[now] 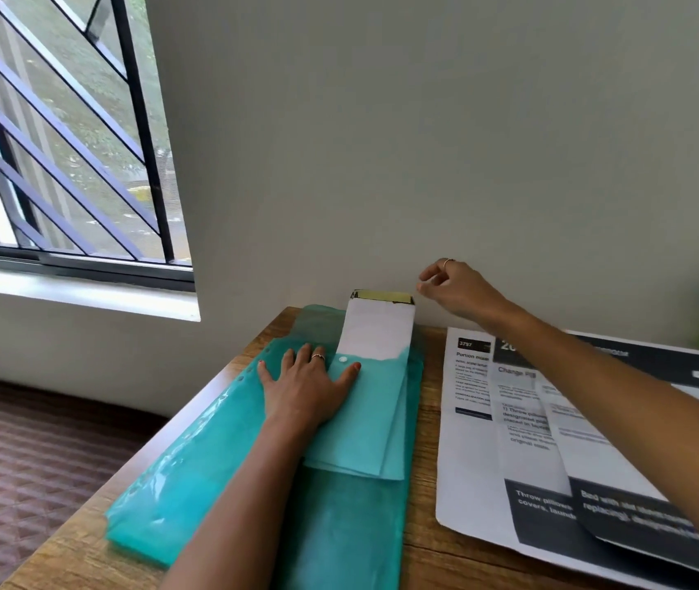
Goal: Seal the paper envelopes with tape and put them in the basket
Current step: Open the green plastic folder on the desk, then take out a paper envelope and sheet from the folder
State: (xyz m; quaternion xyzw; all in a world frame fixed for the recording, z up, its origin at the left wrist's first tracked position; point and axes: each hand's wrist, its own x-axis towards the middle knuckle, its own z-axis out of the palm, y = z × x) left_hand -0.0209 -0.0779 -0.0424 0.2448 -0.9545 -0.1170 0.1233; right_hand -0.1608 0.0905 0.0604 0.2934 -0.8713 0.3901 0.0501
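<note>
Home room: barred window [62,134], carpet [32,462], wooden desk [424,419] (printed sheets [509,440] on it).

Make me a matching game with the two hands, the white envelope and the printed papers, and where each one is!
Things:
1. left hand
2. right hand
3. white envelope
4. printed papers

Places:
A. spread on the right side of the table
B. lying flat on the green plastic folders
C. raised near the wall, fingers curled, beside the envelope's top
D. sticking out from under a green folder, its far end at the wall

Pairs: 1-B, 2-C, 3-D, 4-A
</note>
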